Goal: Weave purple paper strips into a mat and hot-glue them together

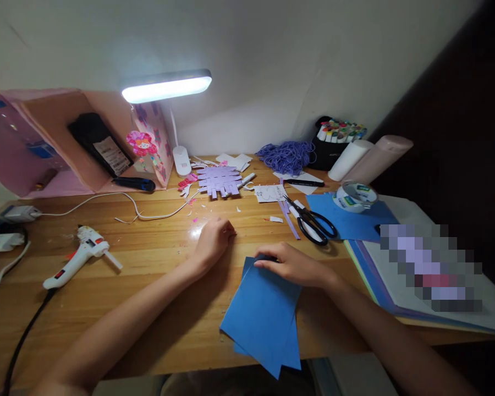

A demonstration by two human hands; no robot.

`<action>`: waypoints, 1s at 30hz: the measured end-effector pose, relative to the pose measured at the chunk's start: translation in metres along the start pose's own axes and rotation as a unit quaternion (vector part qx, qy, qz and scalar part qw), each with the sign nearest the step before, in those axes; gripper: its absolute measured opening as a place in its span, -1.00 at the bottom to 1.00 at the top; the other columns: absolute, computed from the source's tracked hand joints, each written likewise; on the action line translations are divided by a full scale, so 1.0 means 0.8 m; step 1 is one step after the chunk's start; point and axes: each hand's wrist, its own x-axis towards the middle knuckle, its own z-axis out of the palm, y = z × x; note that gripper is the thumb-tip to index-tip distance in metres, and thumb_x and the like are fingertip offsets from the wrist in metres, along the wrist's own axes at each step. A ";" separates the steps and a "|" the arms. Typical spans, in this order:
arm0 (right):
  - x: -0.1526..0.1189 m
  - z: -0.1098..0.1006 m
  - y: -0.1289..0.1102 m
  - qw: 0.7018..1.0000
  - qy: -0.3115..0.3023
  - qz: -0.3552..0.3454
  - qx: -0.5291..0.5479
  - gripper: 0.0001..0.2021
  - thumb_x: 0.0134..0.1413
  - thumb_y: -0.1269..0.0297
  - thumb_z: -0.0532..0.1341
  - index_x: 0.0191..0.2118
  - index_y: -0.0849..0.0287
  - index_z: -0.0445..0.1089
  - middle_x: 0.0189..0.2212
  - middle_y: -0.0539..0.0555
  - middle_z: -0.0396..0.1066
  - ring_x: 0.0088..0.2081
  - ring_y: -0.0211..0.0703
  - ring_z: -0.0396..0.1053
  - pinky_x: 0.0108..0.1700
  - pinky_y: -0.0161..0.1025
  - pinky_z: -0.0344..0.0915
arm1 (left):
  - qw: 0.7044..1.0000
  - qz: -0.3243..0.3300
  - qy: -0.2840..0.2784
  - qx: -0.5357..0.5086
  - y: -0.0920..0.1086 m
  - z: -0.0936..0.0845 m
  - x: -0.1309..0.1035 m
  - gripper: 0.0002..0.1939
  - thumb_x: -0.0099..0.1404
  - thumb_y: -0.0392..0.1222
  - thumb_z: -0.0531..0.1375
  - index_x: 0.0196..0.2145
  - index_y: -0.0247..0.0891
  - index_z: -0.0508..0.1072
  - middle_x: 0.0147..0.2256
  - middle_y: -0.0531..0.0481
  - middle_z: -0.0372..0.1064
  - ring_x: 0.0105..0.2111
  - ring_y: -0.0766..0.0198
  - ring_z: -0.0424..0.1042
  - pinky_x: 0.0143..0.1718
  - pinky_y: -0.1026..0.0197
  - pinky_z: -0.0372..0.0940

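My right hand [291,265] pinches the top edge of blue paper sheets [264,313], thumb on top and fingers behind. The sheets overlap slightly fanned, and their lower corners reach past the table's front edge. To the left, my left hand [214,242] is closed above the wood, its fingers curled inward; whatever they may hold is hidden. Black-handled scissors [315,225] lie slightly open beyond my right hand, beside a purple paper strip [289,217]. A woven purple paper piece [219,181] is farther back, among paper scraps.
A white glue gun [80,256] lies at left with its cord. A lit lamp [167,86] overhangs a pink box [86,148]. Tape [355,197] sits on another blue sheet [313,206]; a paper stack [396,275] covers the right. Purple yarn [286,158] and markers [340,132] stand behind.
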 end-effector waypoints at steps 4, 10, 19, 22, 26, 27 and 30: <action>0.001 0.000 0.001 1.000 -0.005 0.006 -0.013 -0.82 0.19 0.28 0.11 -0.25 0.18 0.45 -0.28 0.08 0.51 -0.23 -0.10 0.41 -0.20 -0.26 0.24 | 0.999 0.041 0.009 0.011 -0.002 0.001 -0.011 -0.86 0.22 -0.38 0.12 -0.42 -0.23 0.44 -0.37 -0.01 0.36 -0.32 0.26 0.35 -0.30 0.25 0.22; 0.001 0.000 0.001 1.000 -0.005 0.007 -0.010 -0.80 0.20 0.26 0.10 -0.28 0.18 0.45 -0.32 0.05 0.50 -0.27 -0.11 0.40 -0.23 -0.27 0.23 | 0.993 0.119 0.006 0.006 -0.007 0.000 -0.016 -0.83 0.28 -0.37 0.08 -0.38 -0.23 0.45 -0.37 -0.01 0.33 -0.36 0.28 0.31 -0.31 0.26 0.20; 0.001 -0.003 0.002 1.000 -0.014 0.001 0.014 -0.80 0.20 0.23 0.11 -0.26 0.17 0.46 -0.29 0.06 0.51 -0.25 -0.10 0.41 -0.20 -0.24 0.25 | 0.971 0.094 0.182 -0.123 0.051 -0.082 -0.024 -0.90 0.26 -0.23 0.18 -0.41 -0.20 0.46 -0.44 0.05 0.34 -0.43 0.34 0.29 -0.33 0.27 0.21; 0.007 0.000 0.007 1.000 -0.003 0.003 0.011 -0.81 0.19 0.24 0.12 -0.26 0.17 0.46 -0.28 0.07 0.51 -0.23 -0.09 0.41 -0.18 -0.24 0.27 | 0.942 -0.051 0.167 -0.286 0.037 -0.099 -0.015 -0.82 0.14 -0.09 0.28 -0.44 -0.25 0.44 -0.46 0.06 0.36 -0.43 0.34 0.32 -0.37 0.30 0.22; 0.031 0.002 0.019 0.995 0.080 -0.009 -0.052 -0.83 0.19 0.29 0.12 -0.16 0.17 0.42 -0.20 0.12 0.49 -0.17 -0.05 0.42 -0.12 -0.15 0.30 | 0.906 -0.146 0.121 -0.379 0.009 -0.101 -0.012 -0.64 0.05 0.08 0.30 -0.37 -0.31 0.48 -0.45 0.01 0.40 -0.43 0.33 0.36 -0.38 0.31 0.27; 0.040 0.002 0.020 0.991 0.109 -0.022 -0.080 -0.83 0.17 0.32 0.13 -0.14 0.17 0.40 -0.18 0.14 0.48 -0.14 -0.03 0.41 -0.08 -0.11 0.30 | 0.904 -0.150 0.116 -0.383 0.005 -0.101 -0.014 -0.61 0.05 0.10 0.30 -0.36 -0.32 0.49 -0.43 -0.01 0.42 -0.41 0.31 0.38 -0.37 0.30 0.29; 0.068 0.006 0.010 0.966 0.209 -0.055 -0.139 -0.77 0.12 0.40 0.16 -0.08 0.21 0.34 -0.08 0.24 0.37 0.01 0.07 0.29 0.06 0.04 0.20 | 0.896 -0.155 0.117 -0.399 0.006 -0.102 -0.024 -0.58 0.04 0.10 0.29 -0.30 -0.31 0.50 -0.35 -0.07 0.47 -0.34 0.27 0.43 -0.30 0.26 0.33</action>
